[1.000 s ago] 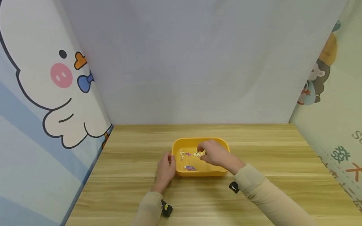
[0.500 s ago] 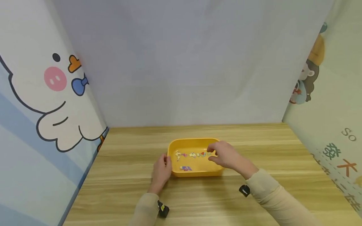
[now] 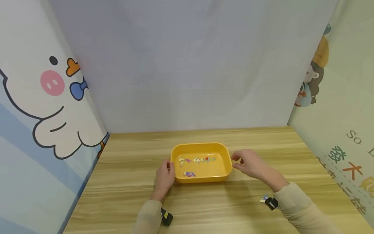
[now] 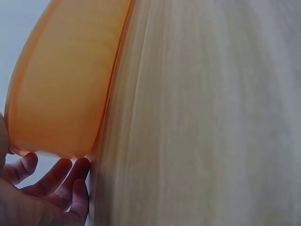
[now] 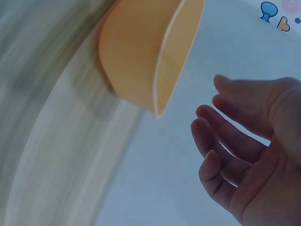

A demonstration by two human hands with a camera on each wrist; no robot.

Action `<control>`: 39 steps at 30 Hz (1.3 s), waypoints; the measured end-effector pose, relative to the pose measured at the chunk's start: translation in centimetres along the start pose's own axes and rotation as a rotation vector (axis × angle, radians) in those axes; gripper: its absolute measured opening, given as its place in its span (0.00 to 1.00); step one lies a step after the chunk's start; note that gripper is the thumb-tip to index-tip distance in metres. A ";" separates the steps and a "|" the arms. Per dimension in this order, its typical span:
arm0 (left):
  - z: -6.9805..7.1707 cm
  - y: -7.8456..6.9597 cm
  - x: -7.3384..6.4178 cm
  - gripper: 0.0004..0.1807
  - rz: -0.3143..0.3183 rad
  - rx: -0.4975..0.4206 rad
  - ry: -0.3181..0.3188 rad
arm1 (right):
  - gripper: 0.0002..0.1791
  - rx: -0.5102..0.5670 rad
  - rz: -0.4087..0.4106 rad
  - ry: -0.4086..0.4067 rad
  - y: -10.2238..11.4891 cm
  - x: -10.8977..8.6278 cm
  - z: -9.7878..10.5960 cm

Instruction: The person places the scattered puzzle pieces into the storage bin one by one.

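A yellow plastic tray point(image 3: 201, 179) stands on the wooden table, with several small flat printed cutouts in it. Most of them, such as a cream piece point(image 3: 196, 160), lie in a row; a purple piece point(image 3: 189, 174) lies apart toward the front. My left hand point(image 3: 165, 177) holds the tray's left end; in the left wrist view its fingertips touch the outer wall and the thumb is at the rim, partly out of frame. Just past the tray's right end hovers my right hand point(image 3: 249, 164), fingers loosely bent and holding nothing in the right wrist view.
Another printed cutout point(image 3: 264, 198) lies on the table point(image 3: 204, 208) by the right wrist, partly hidden by the black wrist camera point(image 3: 271, 203). A pale curtain point(image 3: 187, 65) hangs behind the table; printed panels stand at both sides.
My right hand has drawn back from inside the tray to beyond its right end, exposing the right part of the row. The left hand keeps its hold on the tray. The view has shifted slightly.
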State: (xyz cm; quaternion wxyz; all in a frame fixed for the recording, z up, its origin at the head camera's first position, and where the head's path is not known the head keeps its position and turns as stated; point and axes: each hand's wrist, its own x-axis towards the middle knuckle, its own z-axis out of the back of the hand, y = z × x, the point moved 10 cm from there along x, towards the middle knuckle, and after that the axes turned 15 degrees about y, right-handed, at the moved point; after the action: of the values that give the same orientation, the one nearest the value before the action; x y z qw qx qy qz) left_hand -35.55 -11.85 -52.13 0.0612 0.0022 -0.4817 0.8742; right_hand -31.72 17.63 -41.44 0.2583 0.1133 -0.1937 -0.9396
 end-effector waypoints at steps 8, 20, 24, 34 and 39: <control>0.0 -0.1 0.1 0.07 0.000 0.002 0.012 | 0.09 -0.002 -0.056 0.027 -2.7 -2.9 -0.9; 0.0 0.1 0.1 0.07 0.029 0.019 0.014 | 0.09 0.034 -0.159 0.088 -6.7 -7.0 -3.6; -0.2 0.1 0.1 0.08 0.042 0.019 0.022 | 0.10 0.052 -0.196 0.139 -7.6 -7.9 -4.7; -0.1 -0.2 0.0 0.07 0.014 0.015 0.010 | 0.24 0.096 -0.183 0.290 -8.4 -9.3 -7.1; -0.1 -0.1 0.0 0.07 0.028 0.014 0.011 | 0.25 0.057 -0.167 0.297 -8.6 -9.3 -7.5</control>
State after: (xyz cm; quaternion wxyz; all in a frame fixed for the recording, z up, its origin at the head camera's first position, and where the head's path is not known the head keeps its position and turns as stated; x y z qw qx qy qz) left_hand -35.56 -11.71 -52.09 0.0517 -0.0088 -0.4754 0.8782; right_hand -25.34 27.05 -50.72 0.2019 0.2738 -0.1697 -0.9249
